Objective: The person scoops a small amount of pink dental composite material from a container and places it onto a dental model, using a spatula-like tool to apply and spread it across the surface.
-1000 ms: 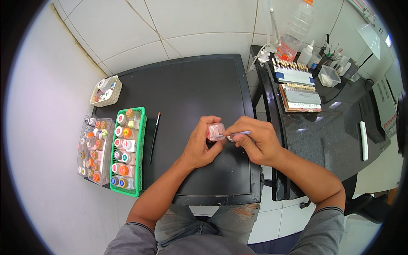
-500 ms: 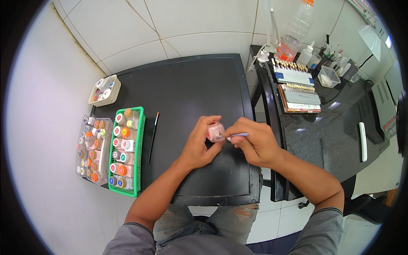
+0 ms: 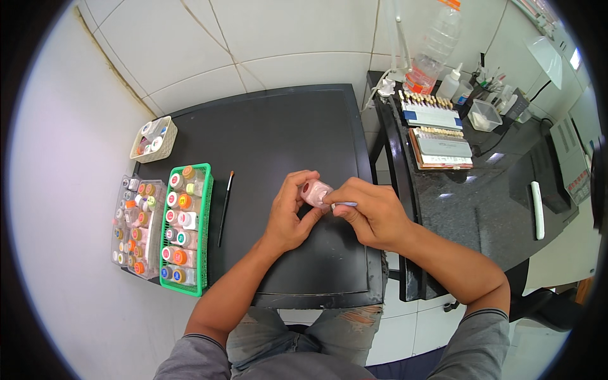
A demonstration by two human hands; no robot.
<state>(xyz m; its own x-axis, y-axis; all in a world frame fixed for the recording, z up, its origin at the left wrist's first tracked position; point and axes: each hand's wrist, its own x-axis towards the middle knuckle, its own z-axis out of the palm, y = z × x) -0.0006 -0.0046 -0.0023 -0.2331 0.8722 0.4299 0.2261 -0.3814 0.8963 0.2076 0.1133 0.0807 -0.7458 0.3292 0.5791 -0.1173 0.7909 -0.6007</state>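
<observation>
Over the black tabletop (image 3: 278,133), my left hand (image 3: 288,218) is wrapped round a small clear bottle (image 3: 317,192) of pinkish powder. The bottle lies tilted, with a dark red round mark on its far left end and its other end toward my right hand. My right hand (image 3: 373,212) pinches a thin tool with a pale bluish handle (image 3: 346,204). The tool's tip is at the bottle's right end; whether it is inside is hidden by the fingers. A thin black brush (image 3: 225,209) with an orange-brown tip lies left of my left hand.
At the left stand a green basket (image 3: 204,221) and a clear box (image 3: 156,234), both full of small capped bottles. A cream basket (image 3: 170,142) is behind them. The dark side desk (image 3: 456,215) on the right carries tooth shade guides (image 3: 443,147) and a plastic bottle (image 3: 437,47).
The bottle has tipped in my left hand, so its dark red end shows more. My right hand has shifted slightly left with the tool. The whole view has moved a little.
</observation>
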